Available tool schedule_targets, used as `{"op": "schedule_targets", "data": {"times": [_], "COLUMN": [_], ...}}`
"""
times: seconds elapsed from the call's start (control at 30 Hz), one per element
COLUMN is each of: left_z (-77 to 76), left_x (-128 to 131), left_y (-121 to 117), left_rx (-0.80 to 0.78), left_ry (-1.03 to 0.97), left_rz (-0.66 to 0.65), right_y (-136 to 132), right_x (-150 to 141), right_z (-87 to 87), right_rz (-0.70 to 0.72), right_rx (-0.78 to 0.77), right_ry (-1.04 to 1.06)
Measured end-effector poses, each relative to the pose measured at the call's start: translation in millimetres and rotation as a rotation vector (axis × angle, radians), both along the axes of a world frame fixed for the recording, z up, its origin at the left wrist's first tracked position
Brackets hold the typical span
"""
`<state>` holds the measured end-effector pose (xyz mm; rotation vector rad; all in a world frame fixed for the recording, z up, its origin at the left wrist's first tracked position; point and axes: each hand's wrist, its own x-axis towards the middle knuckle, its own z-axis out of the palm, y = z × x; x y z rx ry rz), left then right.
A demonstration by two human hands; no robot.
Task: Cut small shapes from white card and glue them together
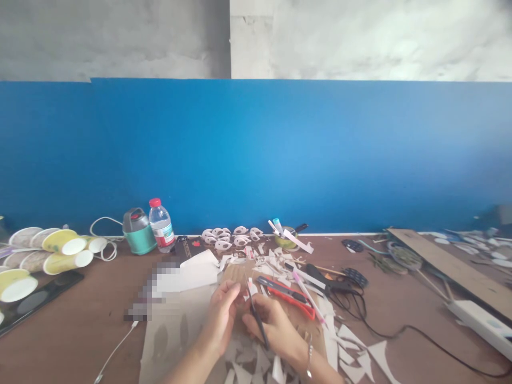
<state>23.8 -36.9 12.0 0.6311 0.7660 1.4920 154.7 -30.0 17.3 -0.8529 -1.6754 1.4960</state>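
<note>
My left hand (224, 308) is closed in a pinch over the cardboard. What lies between its fingertips is too small or hidden to make out. My right hand (274, 322) grips a slim dark pointed tool (256, 314), its thin tip aimed away from me beside the left fingertips. An orange-red utility knife (290, 296) lies just beyond the right hand. Close to it rests a pink-and-white pen-like stick (308, 296). White paper scraps (276, 266) are scattered behind the hands, and more cut pieces (356, 352) lie to the right.
Several white bird-head-like cutouts (224, 244) stand at the back near a green bowl (285, 241). A water bottle (162, 226) and a teal pot (139, 234) stand back left, with paper cups (60, 250) farther left. A black cable (424, 330) crosses the right side towards a white power strip (480, 322).
</note>
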Motion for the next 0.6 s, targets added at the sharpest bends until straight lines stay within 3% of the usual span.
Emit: {"op": "schedule_targets", "data": {"times": [0.6], "left_z": [-0.7], "left_x": [-1.4], "left_y": [0.1], "left_rx": [0.006], "left_ry": [0.007], "left_rz": [-0.007], "right_y": [1.1], "right_x": [0.5], "right_z": [-5.1], "right_rz": [-0.036], "right_rx": [0.041], "right_ry": [-0.024]}}
